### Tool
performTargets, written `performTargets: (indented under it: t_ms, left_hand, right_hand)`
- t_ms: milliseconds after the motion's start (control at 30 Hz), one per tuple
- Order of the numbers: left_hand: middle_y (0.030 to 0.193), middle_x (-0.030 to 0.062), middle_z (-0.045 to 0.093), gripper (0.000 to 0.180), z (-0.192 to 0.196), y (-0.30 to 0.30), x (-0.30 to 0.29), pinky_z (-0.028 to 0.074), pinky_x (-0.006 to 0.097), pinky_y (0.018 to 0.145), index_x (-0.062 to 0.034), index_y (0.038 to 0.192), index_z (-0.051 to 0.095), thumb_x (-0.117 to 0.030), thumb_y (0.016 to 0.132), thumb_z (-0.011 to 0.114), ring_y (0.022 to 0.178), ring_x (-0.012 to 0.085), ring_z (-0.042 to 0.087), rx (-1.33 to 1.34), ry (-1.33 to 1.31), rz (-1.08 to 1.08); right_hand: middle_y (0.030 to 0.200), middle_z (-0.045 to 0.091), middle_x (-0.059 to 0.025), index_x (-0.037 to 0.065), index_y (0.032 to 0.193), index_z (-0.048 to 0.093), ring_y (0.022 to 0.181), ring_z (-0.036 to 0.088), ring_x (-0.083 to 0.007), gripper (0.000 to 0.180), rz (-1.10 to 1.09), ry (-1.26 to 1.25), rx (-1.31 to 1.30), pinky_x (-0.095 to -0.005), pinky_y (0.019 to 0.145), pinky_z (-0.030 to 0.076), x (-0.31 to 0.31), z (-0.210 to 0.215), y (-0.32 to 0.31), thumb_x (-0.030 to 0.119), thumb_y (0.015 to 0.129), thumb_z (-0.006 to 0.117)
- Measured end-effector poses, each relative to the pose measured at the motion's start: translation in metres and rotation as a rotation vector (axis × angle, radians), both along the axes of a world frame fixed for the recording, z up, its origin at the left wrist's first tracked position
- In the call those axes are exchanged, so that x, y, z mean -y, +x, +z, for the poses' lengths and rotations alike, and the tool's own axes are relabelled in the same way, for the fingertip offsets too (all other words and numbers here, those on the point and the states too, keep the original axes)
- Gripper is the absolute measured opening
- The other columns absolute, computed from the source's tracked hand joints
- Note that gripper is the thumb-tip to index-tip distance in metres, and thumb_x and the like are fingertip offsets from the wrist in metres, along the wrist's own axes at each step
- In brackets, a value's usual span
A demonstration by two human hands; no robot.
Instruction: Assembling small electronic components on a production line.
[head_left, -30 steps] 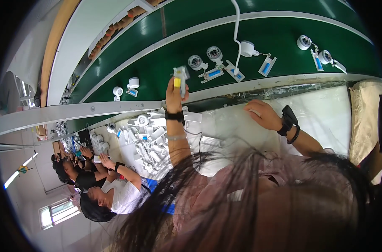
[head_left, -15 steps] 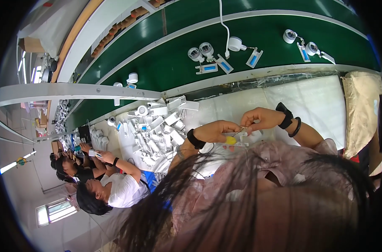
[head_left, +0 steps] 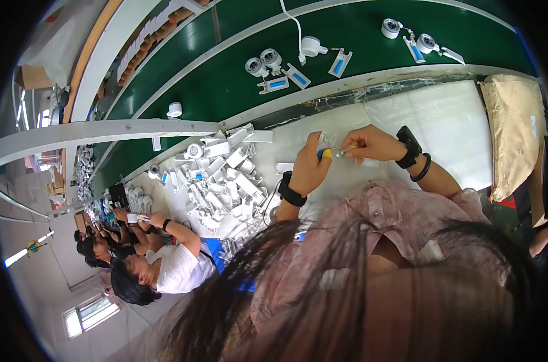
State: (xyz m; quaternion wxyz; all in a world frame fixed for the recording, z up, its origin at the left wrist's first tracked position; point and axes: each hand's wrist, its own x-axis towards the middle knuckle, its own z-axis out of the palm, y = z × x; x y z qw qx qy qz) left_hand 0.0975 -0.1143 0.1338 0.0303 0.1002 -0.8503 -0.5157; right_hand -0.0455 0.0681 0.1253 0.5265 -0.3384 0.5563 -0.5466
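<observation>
My left hand is closed round a small white plastic housing, which has a blue part and a yellow part showing beside the fingers. From it, thin wires with a small light connector run across to my right hand, whose thumb and forefinger pinch them. Just below the right fingers a white rounded piece partly shows; I cannot tell whether that hand touches it. To the left of my left hand lies a heap of white plastic housings.
On the green conveyor belt sit several white round lamp heads wired to white holders with blue cells. A white metal bar crosses at left. Two co-workers are at lower left. Brown paper hangs at right.
My left hand has turned fingers-up, tipping the housing upright so that its blue part shows. My right hand has drawn slightly away, and the wires are stretched between the hands. The view has shifted.
</observation>
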Motion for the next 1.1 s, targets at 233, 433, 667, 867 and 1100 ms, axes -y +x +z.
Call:
performTargets:
  t_ms: [233,433,667,867,1100]
  left_hand:
    - [0.086,0.0085,0.058,0.026,-0.015,-0.006,-0.023,0.046,0.025,0.045,-0.0017,0.119,0.044,-0.010,0.094,0.046,0.060,0.0108,0.055,0.077,0.765,0.171]
    - [0.091,0.0096,0.057,0.016,-0.015,-0.021,-0.041,0.046,0.025,0.045,-0.0020,0.110,0.045,-0.007,0.095,0.041,0.057,0.0112,0.053,0.022,0.876,0.308]
    - [0.084,0.0081,0.057,0.024,-0.010,-0.028,-0.043,0.047,0.026,0.048,-0.0002,0.112,0.043,0.003,0.088,0.041,0.058,0.0114,0.053,-0.055,0.817,0.176]
    - [0.081,0.0080,0.057,0.034,-0.007,-0.026,-0.046,0.048,0.025,0.052,0.0006,0.118,0.042,0.004,0.085,0.040,0.061,0.0103,0.053,-0.049,0.707,0.157]
    - [0.092,0.0098,0.056,0.032,0.003,-0.025,-0.051,0.049,0.025,0.058,-0.0001,0.115,0.042,0.006,0.084,0.036,0.069,0.0118,0.055,-0.045,0.682,0.095]
  right_hand:
    - [0.070,0.060,-0.0066,0.005,0.085,0.063,0.070,0.060,-0.0244,0.014,-0.325,-0.187,-1.087,-0.0341,0.072,0.047,-0.010,0.002,0.011,0.002,0.074,0.072]
    - [0.080,0.060,-0.0084,0.007,0.088,0.061,0.079,0.058,-0.0295,0.016,-0.570,-0.242,-1.079,-0.0378,0.076,0.046,-0.007,-0.003,0.017,0.003,0.076,0.071]
    - [0.085,0.061,-0.0084,0.007,0.094,0.064,0.082,0.059,-0.0290,0.020,-0.583,-0.329,-1.013,-0.0378,0.078,0.046,-0.005,0.001,0.016,0.001,0.076,0.071]
    - [0.093,0.056,-0.0078,0.011,0.092,0.069,0.090,0.054,-0.0288,0.023,-0.634,-0.310,-1.059,-0.0370,0.078,0.046,-0.008,-0.005,0.017,0.001,0.072,0.074]
    - [0.091,0.054,-0.0067,0.009,0.091,0.068,0.090,0.053,-0.0282,0.023,-0.634,-0.330,-1.070,-0.0371,0.078,0.045,-0.008,-0.003,0.016,-0.001,0.071,0.073]
